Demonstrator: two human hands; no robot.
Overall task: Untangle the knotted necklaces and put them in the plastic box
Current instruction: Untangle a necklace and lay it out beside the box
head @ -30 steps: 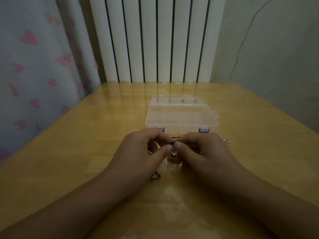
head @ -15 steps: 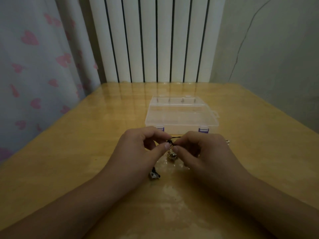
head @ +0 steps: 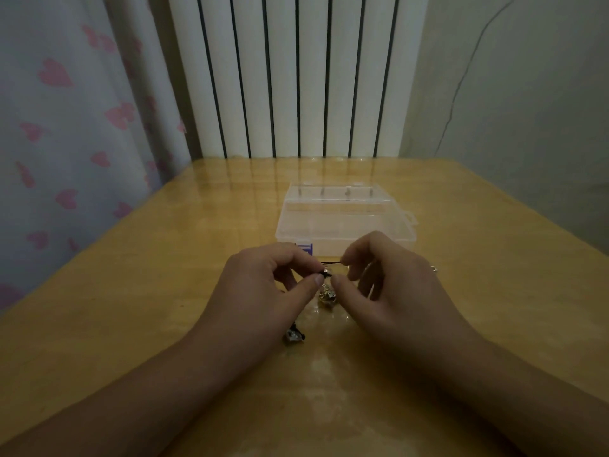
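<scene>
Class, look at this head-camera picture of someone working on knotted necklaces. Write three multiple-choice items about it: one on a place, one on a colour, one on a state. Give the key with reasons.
1. Where is the clear plastic box?
A. Beyond the hands, toward the radiator
B. At the table's left edge
C. Under the left forearm

2. What colour is the cord stretched between the hands?
A. White
B. Black
C. Red

3. What is the lid of the box doing?
A. Lying beside the box
B. Standing upright, open
C. Lying shut on the box

Key: A, the box sits behind the left hand and right hand; B, the cord looks black; C, the lid lies flat, with a purple latch at the front.
</scene>
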